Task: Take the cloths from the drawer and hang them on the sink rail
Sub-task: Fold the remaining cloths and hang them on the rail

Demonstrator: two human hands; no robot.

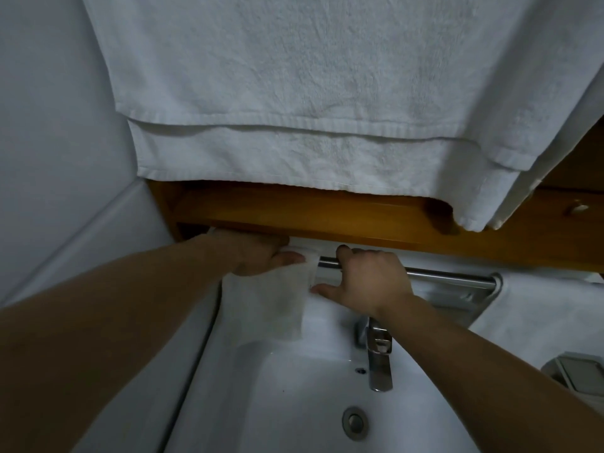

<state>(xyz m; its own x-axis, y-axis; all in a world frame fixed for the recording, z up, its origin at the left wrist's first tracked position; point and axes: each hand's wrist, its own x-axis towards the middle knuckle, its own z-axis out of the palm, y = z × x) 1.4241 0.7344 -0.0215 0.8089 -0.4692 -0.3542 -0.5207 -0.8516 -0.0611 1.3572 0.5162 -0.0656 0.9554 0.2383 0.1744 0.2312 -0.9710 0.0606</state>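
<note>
Both hands pinch a white cloth [273, 300] draped over the sink rail [425, 274]: left hand [261, 256] at its top, right hand [369, 282] at its edge.

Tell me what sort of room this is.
Most likely a bathroom: a white ceramic sink with a chrome tap, a metal rail behind it, and large white towels hanging above. Both hands are draping a small cloth over the rail.

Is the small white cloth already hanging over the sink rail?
Yes. The cloth drapes over the rail at its left end, while the left hand and right hand hold its edges.
</note>
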